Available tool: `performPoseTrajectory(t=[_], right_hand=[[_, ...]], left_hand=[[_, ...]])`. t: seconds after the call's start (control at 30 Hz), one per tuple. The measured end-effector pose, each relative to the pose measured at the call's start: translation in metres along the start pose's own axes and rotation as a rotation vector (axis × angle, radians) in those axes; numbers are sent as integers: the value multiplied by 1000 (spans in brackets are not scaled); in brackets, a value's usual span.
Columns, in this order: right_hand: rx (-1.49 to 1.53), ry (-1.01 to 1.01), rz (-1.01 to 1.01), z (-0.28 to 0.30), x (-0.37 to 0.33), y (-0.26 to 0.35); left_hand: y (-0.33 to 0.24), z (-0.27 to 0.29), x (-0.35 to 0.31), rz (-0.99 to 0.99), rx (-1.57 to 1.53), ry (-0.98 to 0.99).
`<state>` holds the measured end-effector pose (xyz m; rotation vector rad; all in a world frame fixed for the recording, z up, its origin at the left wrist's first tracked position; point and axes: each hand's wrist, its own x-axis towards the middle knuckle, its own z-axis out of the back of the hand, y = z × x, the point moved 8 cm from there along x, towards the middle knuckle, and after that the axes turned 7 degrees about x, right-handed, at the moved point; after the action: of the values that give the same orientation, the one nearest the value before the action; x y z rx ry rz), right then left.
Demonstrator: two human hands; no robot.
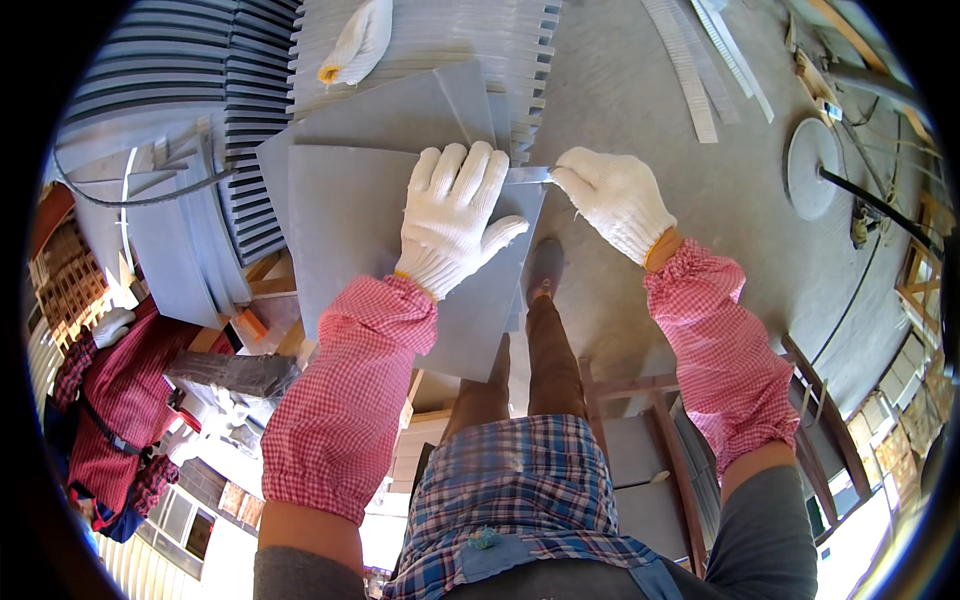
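Note:
White knitted gloves cover both my hands. My left hand (445, 215) lies flat on a smooth grey sheet (345, 235), its fingers stretched out and the thumb apart. Beneath that sheet, another grey sheet (375, 122) sticks out at an angle. At the sheet's right edge, my right hand (615, 195) is closed on a thin, flat metal blade (530, 175). The blade points left toward the fingers of my left hand and meets the sheet's edge near its corner. Its handle, if it has one, is hidden inside my right glove.
A loose white glove (362, 40) rests on a stack of slotted grey panels (460, 30) beyond the sheets. Pale strips (685, 65) lie on the concrete floor to the right, near a round stand base (810, 170). Wooden chair framing (680, 470) is beside my legs. Another person (125, 400) is at left.

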<state>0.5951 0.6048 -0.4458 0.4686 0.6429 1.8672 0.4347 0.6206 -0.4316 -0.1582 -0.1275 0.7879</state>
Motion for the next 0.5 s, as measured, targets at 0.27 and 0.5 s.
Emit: performPoseTrajectory(t=[0.27, 0.5], right_hand=[[59, -1, -55, -5, -4, -2], [208, -20, -218, -9, -5, -9]], left_hand=[[1, -3, 0, -3, -17, 11], [-2, 7, 6, -26, -7, -60]])
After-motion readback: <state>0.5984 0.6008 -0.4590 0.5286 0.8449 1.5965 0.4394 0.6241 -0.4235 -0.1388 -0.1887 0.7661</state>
